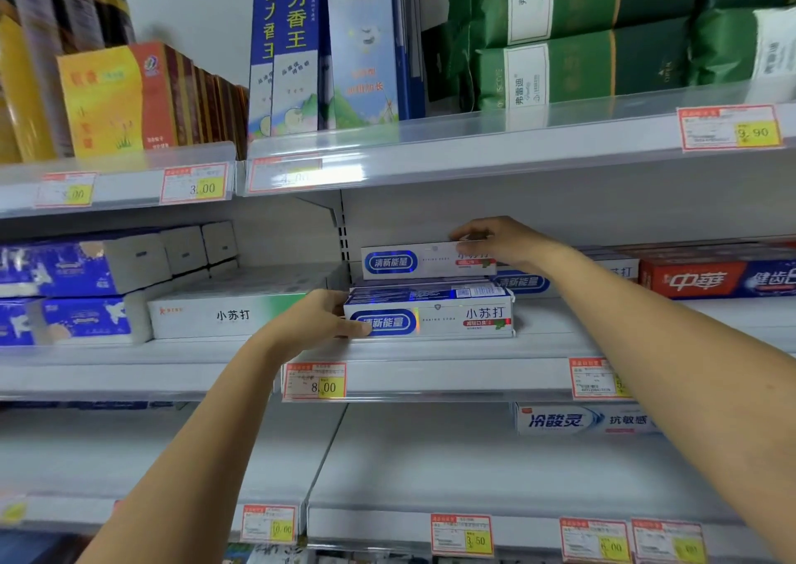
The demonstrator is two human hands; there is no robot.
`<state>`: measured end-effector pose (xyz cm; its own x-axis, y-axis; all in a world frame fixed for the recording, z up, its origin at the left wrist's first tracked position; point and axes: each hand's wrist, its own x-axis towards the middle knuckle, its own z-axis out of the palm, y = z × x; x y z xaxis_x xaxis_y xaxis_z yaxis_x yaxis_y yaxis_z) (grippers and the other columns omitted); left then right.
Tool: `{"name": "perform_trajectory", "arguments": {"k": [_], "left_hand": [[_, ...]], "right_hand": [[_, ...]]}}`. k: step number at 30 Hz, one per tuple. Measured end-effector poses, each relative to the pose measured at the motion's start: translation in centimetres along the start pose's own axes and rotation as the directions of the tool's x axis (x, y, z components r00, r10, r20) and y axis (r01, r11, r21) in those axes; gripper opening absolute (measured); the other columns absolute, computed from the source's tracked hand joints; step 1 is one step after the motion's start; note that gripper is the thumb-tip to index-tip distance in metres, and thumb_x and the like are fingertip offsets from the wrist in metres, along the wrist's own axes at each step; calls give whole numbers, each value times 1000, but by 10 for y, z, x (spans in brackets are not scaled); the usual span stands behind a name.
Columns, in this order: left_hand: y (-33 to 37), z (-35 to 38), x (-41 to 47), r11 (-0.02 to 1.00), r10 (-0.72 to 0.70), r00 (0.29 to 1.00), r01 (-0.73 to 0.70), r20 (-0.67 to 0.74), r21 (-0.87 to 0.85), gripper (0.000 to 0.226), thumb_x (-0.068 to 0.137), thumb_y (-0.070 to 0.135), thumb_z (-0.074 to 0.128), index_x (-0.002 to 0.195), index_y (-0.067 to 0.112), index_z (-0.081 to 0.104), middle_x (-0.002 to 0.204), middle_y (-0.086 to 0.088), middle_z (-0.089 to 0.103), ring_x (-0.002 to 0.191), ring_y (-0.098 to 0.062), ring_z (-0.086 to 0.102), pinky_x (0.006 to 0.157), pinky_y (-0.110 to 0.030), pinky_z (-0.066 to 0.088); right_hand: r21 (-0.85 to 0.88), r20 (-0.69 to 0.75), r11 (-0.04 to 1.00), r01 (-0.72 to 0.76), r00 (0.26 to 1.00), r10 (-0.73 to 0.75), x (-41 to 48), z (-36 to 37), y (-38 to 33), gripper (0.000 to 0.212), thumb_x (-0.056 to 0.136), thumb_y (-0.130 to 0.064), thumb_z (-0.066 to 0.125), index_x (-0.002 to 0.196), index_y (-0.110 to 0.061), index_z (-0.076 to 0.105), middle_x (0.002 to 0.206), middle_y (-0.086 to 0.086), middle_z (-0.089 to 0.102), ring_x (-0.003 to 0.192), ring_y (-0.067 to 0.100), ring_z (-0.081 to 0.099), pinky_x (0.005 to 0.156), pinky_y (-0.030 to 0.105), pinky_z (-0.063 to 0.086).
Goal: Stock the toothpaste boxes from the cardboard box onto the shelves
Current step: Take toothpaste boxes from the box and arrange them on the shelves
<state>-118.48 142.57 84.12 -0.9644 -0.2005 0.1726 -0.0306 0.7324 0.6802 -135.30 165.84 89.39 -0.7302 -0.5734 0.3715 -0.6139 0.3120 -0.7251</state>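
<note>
Three white shelves fill the view. The middle shelf (452, 348) carries the front toothpaste box (443, 318), and every place here is told from that box.

High above it and to the right, big green bags (581, 29) lie stacked on the top shelf (517, 141). Right above it stand tall blue boxes (297, 46). Up and to the left are yellow and red boxes (120, 98) in a row.

Far to its left, blue tissue packs (64, 288) sit in two layers. Just beside it on the left lies a long white box with a green end (232, 313). To its right, well apart, lies a red and blue toothpaste box (715, 281). Below it and to the right, a blue and white toothpaste box (586, 420) lies on the bottom shelf (430, 469).

The front toothpaste box is white with a blue oval. It lies flat at the front of a low stack of the same boxes. One more of the same kind (521, 281) peeks out behind it to the right, under the arm.

The left hand (318, 318) holds its left end. The grip is clamped on it, with one finger across the front.

Just above and behind it is the top toothpaste box (413, 262). The right hand (504, 240) pinches its right end, fingers on top and thumb in front, so this grip is clamped too. I cannot tell if this box touches the stack.

Right below the front toothpaste box, a red price tag (316, 382) reads 8.00.
</note>
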Motion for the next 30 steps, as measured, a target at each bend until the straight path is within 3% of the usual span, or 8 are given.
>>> {"name": "perform_trajectory", "arguments": {"k": [3, 8, 12, 15, 18, 21, 26, 30], "left_hand": [[-1, 0, 1, 1000, -3, 1000, 3, 3, -11, 31, 84, 24, 70, 112, 16, 59, 99, 2, 70, 84, -10, 66, 75, -21, 50], [8, -10, 3, 988, -21, 988, 44, 151, -146, 63, 65, 34, 85, 117, 11, 58, 110, -5, 71, 101, -22, 68, 98, -39, 50], [15, -9, 10, 997, -70, 979, 75, 191, -20, 67, 59, 39, 84, 116, 13, 60, 109, -5, 70, 104, -23, 65, 100, -40, 48], [12, -1, 15, 997, -58, 986, 64, 155, -36, 64, 59, 39, 85, 113, 14, 61, 105, -5, 71, 100, -24, 66, 97, -41, 50], [8, -2, 16, 996, -60, 988, 68, 142, -56, 72, 51, 43, 85, 113, 14, 61, 105, -4, 71, 98, -23, 67, 95, -41, 52], [2, -7, 19, 996, -57, 989, 65, 138, -58, 87, 39, 52, 85, 115, 16, 59, 105, -2, 71, 97, -23, 68, 94, -43, 52], [2, -5, 16, 998, -54, 996, 55, 77, -7, 68, 54, 45, 84, 111, 17, 60, 102, 0, 71, 90, -19, 67, 82, -32, 54], [17, 13, -11, 971, 114, 952, -46, -286, 235, 70, 74, 32, 79, 132, 13, 45, 131, -7, 55, 113, -24, 55, 87, -27, 42]], "right_hand": [[-12, 16, 1000, -9, 1000, 9, -4, 3, -1, 32, 90, -8, 62, 121, -16, 61, 108, -1, 60, 100, 17, 60, 70, 13, 50], [-128, -73, 989, -71, 995, 62, -5, 17, -2, 56, 88, -14, 65, 139, -24, 43, 143, 8, 42, 126, 24, 45, 96, 27, 40], [267, -288, 934, -238, 905, 313, -21, 27, -4, 52, 94, -30, 54, 140, -12, 37, 133, 12, 52, 110, 29, 56, 94, 40, 47], [507, -171, 803, -314, 876, 451, -38, 39, -6, 35, 96, -36, 50, 120, -11, 51, 102, 10, 63, 82, 26, 65, 74, 38, 56], [552, -130, 758, -348, 862, 490, -38, 46, -6, 41, 94, -39, 52, 126, -13, 51, 106, 12, 65, 88, 31, 69, 80, 48, 57], [575, -127, 744, -340, 861, 493, -40, 49, -12, 41, 96, -36, 50, 129, -13, 49, 109, 12, 64, 96, 32, 68, 85, 49, 55], [602, -190, 755, -261, 871, 453, -53, 49, -8, 38, 96, -32, 51, 124, -8, 53, 102, 13, 68, 91, 30, 67, 84, 45, 55], [316, -535, 949, -3, 825, 181, -89, 41, -11, 34, 94, -30, 54, 121, -11, 54, 114, 1, 62, 104, 20, 61, 89, 34, 50]]}}
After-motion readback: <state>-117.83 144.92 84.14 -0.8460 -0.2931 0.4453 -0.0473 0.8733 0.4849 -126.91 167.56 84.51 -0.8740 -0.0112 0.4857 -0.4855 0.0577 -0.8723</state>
